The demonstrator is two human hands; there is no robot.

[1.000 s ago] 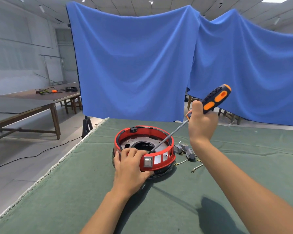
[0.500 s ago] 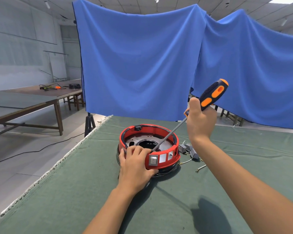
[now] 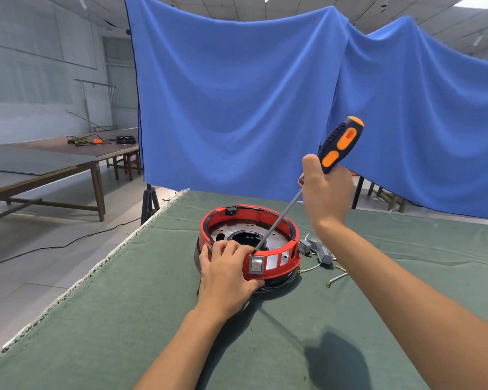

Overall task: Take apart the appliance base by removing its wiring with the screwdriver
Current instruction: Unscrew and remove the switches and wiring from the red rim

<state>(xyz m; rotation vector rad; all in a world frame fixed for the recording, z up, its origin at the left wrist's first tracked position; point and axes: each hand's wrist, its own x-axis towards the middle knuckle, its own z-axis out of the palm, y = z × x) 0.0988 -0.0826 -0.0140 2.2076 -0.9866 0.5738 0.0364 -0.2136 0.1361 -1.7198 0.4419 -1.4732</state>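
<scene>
A red ring-shaped appliance base (image 3: 248, 243) sits on a green table cover (image 3: 293, 333) at centre frame, open side up, a rocker switch (image 3: 256, 265) on its near wall. The left hand (image 3: 227, 280) grips the near rim, fingers curled over the top edge and thumb pressed under the wall. The right hand (image 3: 326, 192) is closed round the lower handle of an orange-and-black screwdriver (image 3: 340, 143); the shaft slants down to the left, tip at the inner rim just above the switch. Loose grey connector blocks and wires (image 3: 319, 251) lie just right of the base. A blue drape (image 3: 265, 108) hangs behind. A wooden table (image 3: 68, 161) with cables stands at left of frame.
</scene>
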